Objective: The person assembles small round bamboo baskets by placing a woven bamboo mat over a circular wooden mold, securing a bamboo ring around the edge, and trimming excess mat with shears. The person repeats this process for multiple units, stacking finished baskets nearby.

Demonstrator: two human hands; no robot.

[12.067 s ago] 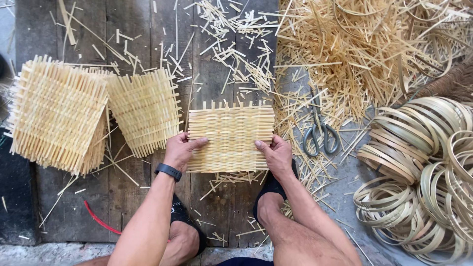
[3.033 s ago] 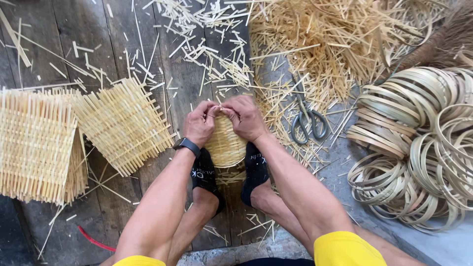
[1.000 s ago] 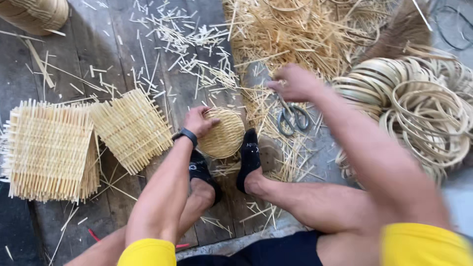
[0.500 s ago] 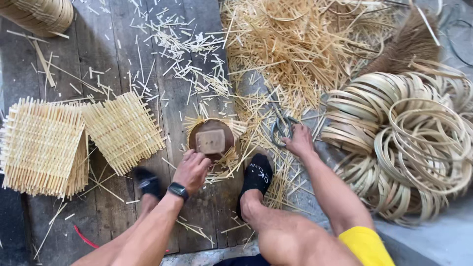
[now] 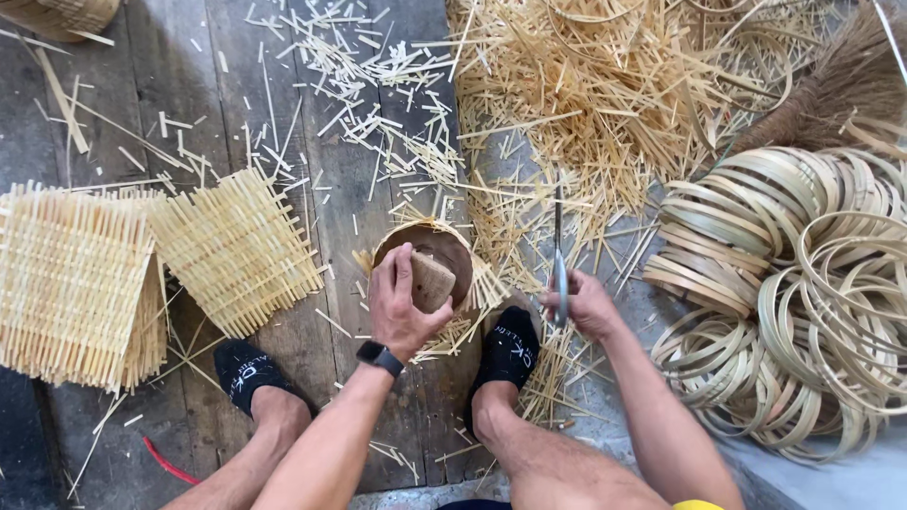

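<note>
Left hand: the left hand is clamped down on a small wooden block, fingers wrapped over its near edge. There's a dark watch on that wrist.

Round mold: the block sits on top of a brown round form, pretty much dead centre of the view, with a woven bamboo mat bent around it so the loose strip ends stick out at about 4 and 8 o'clock.

Right hand: the right hand is closed around the handles of a pair of scissors, blades pointing up toward 12 o'clock. It's just off to 3 o'clock of the form, not touching it.

Feet: two black socks; the right foot is jammed up against the form at its 5 o'clock, the left foot is further out at 8 o'clock.

Flat mats: a stack of square woven mats at 9 o'clock, and one more tilted mat lying just beside it, closer to the form.

Hoops: big pile of bamboo rings at 3 o'clock, well apart from both hands.

Scraps: heap of bamboo strips at 1 o'clock, plus offcuts scattered all over the wooden planks. A brush head shows at 2 o'clock. Red strip down at 7 o'clock.
</note>
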